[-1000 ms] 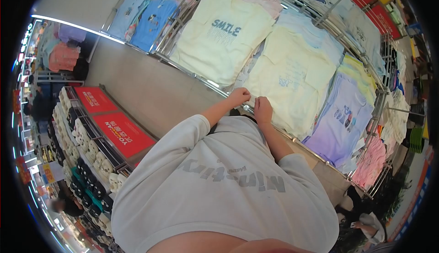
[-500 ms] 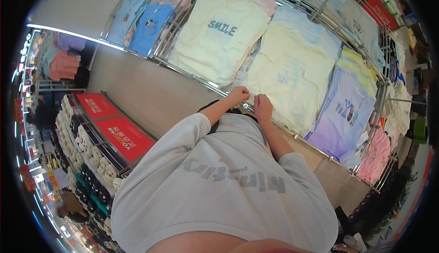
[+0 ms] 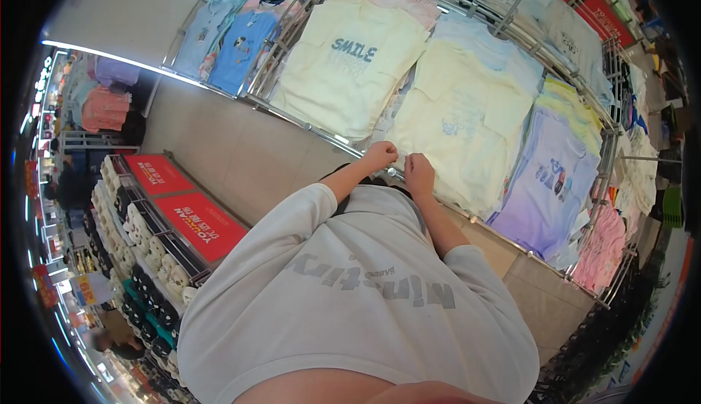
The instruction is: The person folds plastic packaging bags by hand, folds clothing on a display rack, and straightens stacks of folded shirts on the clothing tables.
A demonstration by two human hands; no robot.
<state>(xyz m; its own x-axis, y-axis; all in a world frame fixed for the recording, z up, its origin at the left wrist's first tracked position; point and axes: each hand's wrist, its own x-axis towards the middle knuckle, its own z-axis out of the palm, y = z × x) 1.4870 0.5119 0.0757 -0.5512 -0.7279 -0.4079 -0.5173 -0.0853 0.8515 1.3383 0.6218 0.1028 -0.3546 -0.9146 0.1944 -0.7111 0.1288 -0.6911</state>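
Note:
My left hand (image 3: pixel 380 155) is closed, its fingertips at the near left corner of a pale yellow T-shirt (image 3: pixel 460 123) with a small blue print. Beside it my right hand (image 3: pixel 418 173) is also closed, its fingers pinched at the same shirt's near edge. The two hands are a little apart. This shirt lies flat on top of a stack on a metal display rack. To its left lies another pale yellow T-shirt (image 3: pixel 350 61) printed "SMILE". A purple T-shirt (image 3: pixel 544 177) lies to the right. The fingertips are small in view, partly hiding the hem.
The rack's metal rail (image 3: pixel 299 120) runs close in front of me. Blue T-shirts (image 3: pixel 244 50) are at the far left and pink clothing (image 3: pixel 599 247) at the right. Red signs (image 3: pixel 201 221) and rows of slippers (image 3: pixel 142 239) stand on the left. A person (image 3: pixel 117 334) is at the lower left.
The view has shifted slightly. Both hands stay at the near edge of the pale yellow T-shirt, with the right hand a touch lower in the picture.

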